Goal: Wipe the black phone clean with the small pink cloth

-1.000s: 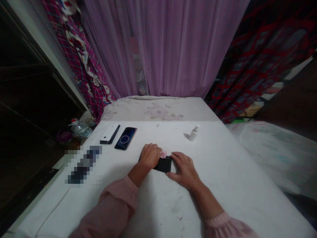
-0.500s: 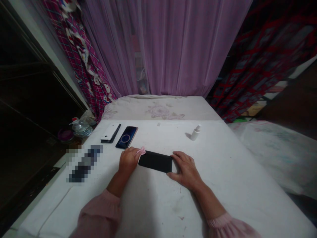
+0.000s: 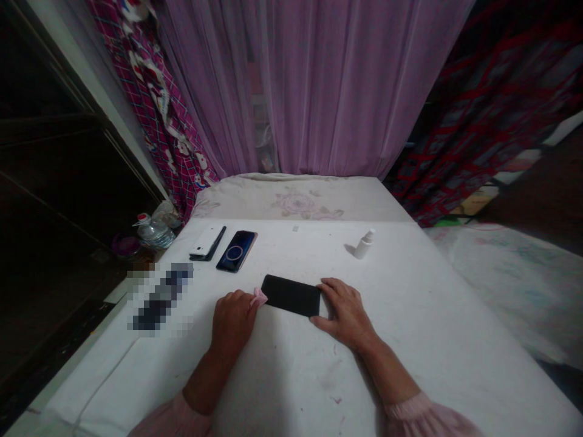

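The phone (image 3: 291,295) between the fingers (image 3: 342,291) is black, the cloth (image 3: 259,297) at the left fingers (image 3: 243,297) pink, the sheet (image 3: 410,321) beneath white. Beyond the fingers, the bottle (image 3: 364,245) is white, the cover (image 3: 255,197) pale with mauve roses, the curtain (image 3: 337,91) plain purple.

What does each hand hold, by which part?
The left hand grips a pink cloth by its left part; the right hand, the black phone by its right end.

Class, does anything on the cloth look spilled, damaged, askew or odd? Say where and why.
A pixelated patch on the left of the white cloth looks odd: its blocks hide whatever lies there. Small dark marks, perhaps stains, spot the cloth's near part. Nothing else stands out.
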### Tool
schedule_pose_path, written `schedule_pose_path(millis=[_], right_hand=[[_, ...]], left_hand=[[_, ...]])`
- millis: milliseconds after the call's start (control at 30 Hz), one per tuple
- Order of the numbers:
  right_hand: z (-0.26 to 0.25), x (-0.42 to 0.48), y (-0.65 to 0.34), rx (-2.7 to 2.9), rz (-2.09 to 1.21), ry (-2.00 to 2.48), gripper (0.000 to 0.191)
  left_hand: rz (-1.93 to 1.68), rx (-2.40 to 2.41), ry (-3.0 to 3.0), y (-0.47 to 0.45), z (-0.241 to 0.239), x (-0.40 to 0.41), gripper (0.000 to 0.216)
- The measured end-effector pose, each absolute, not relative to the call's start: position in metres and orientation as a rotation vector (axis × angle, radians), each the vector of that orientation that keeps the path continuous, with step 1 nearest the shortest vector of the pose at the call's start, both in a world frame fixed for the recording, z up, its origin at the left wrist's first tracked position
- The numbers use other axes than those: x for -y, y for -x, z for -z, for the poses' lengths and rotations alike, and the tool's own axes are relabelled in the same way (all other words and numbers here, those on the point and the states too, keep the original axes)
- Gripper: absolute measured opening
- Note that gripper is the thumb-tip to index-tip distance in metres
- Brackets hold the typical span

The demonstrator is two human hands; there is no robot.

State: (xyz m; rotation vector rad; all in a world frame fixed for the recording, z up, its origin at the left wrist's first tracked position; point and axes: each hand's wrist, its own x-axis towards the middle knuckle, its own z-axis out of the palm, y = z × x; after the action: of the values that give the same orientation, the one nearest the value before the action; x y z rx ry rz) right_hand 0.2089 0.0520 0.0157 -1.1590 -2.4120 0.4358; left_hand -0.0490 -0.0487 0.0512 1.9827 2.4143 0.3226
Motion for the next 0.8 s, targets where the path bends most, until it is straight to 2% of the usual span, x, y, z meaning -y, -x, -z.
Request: schedule_pose_path(millis=[200,400,533,800], right_hand=[[-0.016,-0.052,-0.209,2.407,-0.444,1.14,0.058],[-0.017,-0.052,-0.208,2.396,-0.433,1.161,0.058],[-0.015,-0.052,-0.208,2.407,-0.421,1.165,0.059],[-0.01,-0.053,-0.209,2.396,-0.382,1.137,0.06]], left_hand=[[-0.423,-2.249,-2.195,0.026,-0.041,0.046,0.027],[-0.351,-2.099,-2.297,0.008,-0.04,0.034,0.02],[-0.302,-2.023,-2.352,-0.008,-0.04,0.031,0.021],[-0.453,-1.853,-2.479,-0.028,-0.048,0.018,0.031]])
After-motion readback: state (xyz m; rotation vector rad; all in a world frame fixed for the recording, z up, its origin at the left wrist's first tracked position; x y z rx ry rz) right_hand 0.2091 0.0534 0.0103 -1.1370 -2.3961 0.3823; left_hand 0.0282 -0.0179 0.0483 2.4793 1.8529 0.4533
